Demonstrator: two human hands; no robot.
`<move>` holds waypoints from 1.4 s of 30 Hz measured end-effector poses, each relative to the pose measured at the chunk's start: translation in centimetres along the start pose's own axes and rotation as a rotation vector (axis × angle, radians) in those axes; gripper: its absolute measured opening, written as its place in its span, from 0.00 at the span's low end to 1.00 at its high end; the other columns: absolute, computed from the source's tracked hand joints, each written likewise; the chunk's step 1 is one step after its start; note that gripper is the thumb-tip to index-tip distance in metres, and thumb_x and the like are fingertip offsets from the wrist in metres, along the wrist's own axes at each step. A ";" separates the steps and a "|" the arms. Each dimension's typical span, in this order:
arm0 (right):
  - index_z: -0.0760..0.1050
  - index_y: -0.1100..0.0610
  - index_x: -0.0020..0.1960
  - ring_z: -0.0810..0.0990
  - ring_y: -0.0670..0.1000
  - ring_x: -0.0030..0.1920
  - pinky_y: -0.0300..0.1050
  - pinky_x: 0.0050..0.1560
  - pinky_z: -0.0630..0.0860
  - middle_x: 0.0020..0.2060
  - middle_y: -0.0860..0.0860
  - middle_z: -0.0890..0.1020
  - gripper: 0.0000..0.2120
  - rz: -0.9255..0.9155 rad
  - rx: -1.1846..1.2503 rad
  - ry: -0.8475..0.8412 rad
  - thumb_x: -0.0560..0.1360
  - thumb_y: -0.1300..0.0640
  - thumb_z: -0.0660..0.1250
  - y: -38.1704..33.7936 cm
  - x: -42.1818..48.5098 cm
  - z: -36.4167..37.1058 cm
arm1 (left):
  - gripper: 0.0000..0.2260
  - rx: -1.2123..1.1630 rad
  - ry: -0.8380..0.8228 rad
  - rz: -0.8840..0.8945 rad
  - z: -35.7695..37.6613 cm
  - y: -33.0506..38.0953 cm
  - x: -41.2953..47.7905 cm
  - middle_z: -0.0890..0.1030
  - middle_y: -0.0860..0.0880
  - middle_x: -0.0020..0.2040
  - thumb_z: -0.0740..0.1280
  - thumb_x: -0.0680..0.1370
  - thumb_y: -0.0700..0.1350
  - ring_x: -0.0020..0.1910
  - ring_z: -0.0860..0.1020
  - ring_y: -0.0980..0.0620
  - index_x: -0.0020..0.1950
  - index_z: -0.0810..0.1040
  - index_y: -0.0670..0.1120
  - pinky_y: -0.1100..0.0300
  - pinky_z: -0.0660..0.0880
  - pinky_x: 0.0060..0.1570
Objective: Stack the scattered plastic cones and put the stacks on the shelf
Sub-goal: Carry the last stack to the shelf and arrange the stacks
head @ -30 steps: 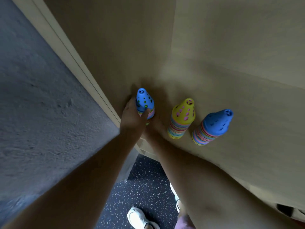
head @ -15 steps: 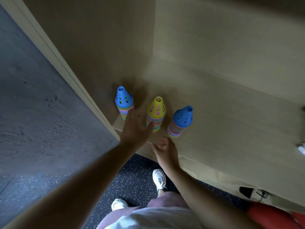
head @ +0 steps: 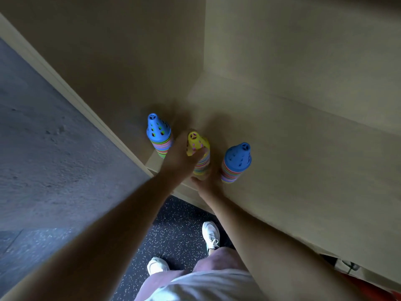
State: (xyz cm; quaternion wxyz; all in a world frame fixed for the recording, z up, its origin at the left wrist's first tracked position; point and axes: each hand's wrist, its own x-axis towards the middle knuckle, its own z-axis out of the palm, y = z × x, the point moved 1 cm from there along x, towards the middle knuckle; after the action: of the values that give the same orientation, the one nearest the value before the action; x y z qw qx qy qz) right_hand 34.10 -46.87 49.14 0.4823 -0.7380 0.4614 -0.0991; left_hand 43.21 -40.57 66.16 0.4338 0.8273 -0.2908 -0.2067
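Three stacks of striped plastic cones stand upright in a row on the wooden shelf (head: 303,170). A blue-topped stack (head: 159,135) is at the left by the side panel. The yellow-topped stack (head: 198,153) stands in the middle, and a second blue-topped stack (head: 236,162) is on the right. My left hand (head: 181,161) wraps round the upper part of the yellow-topped stack. My right hand (head: 206,181) holds the same stack at its base, its fingers mostly hidden behind the cones.
The shelf's side panel (head: 108,61) rises at the left, its back wall (head: 303,51) behind. A grey wall (head: 43,159) lies further left. Below is speckled dark floor (head: 173,235) with my white shoes (head: 209,233). A red object (head: 373,290) shows at the bottom right.
My left hand has let go of the left blue-topped stack and moved right onto the yellow-topped one. My right hand has come up from the shelf edge to that stack's base.
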 end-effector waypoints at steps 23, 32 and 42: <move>0.78 0.55 0.48 0.82 0.51 0.40 0.51 0.40 0.78 0.40 0.50 0.83 0.26 -0.433 0.002 0.191 0.62 0.37 0.77 -9.4 -2.0 -4.9 | 0.20 -0.328 0.265 0.073 -8.7 4.7 -3.1 0.82 0.54 0.56 0.79 0.71 0.56 0.56 0.82 0.55 0.58 0.75 0.65 0.59 0.79 0.54; 0.79 0.51 0.49 0.85 0.49 0.43 0.54 0.46 0.81 0.43 0.47 0.86 0.27 -0.429 0.210 -0.069 0.57 0.37 0.79 -21.5 -1.0 -6.9 | 0.16 -0.247 0.360 0.286 -17.3 14.2 0.1 0.83 0.58 0.49 0.79 0.73 0.51 0.50 0.83 0.59 0.54 0.76 0.57 0.59 0.80 0.52; 0.80 0.51 0.44 0.86 0.52 0.44 0.60 0.48 0.82 0.41 0.48 0.87 0.24 -0.363 0.273 -0.271 0.53 0.43 0.81 -25.3 2.7 -3.3 | 0.23 0.168 0.485 0.259 -18.9 12.0 3.5 0.81 0.48 0.52 0.73 0.73 0.58 0.53 0.78 0.45 0.60 0.77 0.44 0.48 0.76 0.52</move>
State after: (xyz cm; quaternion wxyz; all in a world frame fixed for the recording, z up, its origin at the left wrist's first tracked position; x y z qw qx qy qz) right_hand 48.44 -48.23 70.36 0.6092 -0.7433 0.2350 -0.1453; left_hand 53.40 -37.04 86.07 0.4433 0.8417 -0.2978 0.0793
